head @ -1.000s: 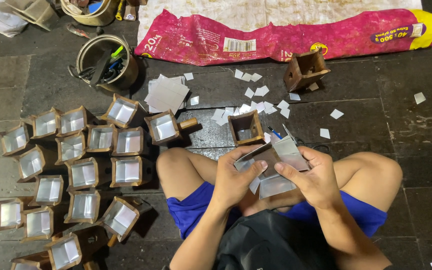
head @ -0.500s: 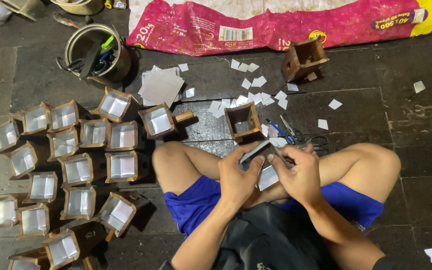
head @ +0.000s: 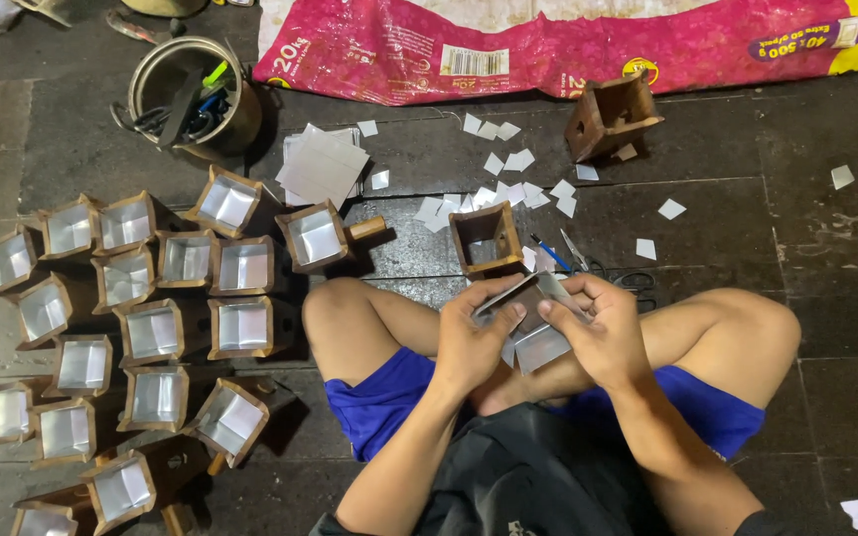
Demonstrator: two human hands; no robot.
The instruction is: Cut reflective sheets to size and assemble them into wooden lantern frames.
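I sit cross-legged on a dark tiled floor. My left hand (head: 476,337) and my right hand (head: 598,328) both grip a folded piece of silvery sheet (head: 536,316) above my lap, thumbs pressed on its top face. Just beyond my hands stands an unlined brown wooden box (head: 486,238). Scissors (head: 598,266) and a blue pen (head: 550,252) lie on the floor to the right of that box.
Several foil-lined wooden boxes (head: 151,333) are grouped at the left. A stack of silvery sheets (head: 322,167) and scattered small squares (head: 508,189) lie ahead. A metal bucket of tools (head: 191,94), another wooden box (head: 610,117) and a pink sack (head: 568,45) sit farther back.
My hands have stayed on the silvery sheet and pressed it closer together; the view shifted slightly.
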